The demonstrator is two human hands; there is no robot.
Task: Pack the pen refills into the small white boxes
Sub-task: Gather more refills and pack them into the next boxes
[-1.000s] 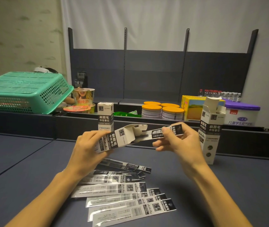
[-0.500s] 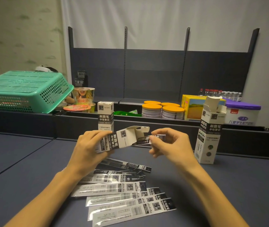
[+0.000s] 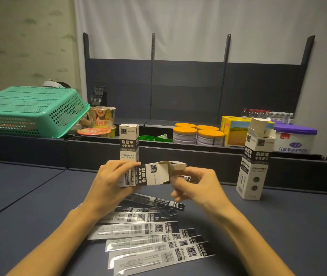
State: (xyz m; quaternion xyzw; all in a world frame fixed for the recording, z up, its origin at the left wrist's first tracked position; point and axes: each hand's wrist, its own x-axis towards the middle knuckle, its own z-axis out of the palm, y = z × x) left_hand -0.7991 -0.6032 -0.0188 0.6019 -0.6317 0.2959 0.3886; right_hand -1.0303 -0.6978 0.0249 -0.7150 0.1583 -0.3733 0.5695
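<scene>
Cardboard box (image 3: 148, 175) light, crushable: my left hand (image 3: 108, 182) grips its body; right hand (image 3: 195, 186) pinches refill pack (image 3: 184, 178) end.

Refill pack (image 3: 184, 177) entering held box (image 3: 150, 175)

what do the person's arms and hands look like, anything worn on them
Both forearms are bare up to the bottom edge of the picture: no sleeves show. The left hand and right hand wear no gloves, and no rings or watch can be seen. A thin pale strip shows at the left wrist; what it is cannot be told.
</scene>
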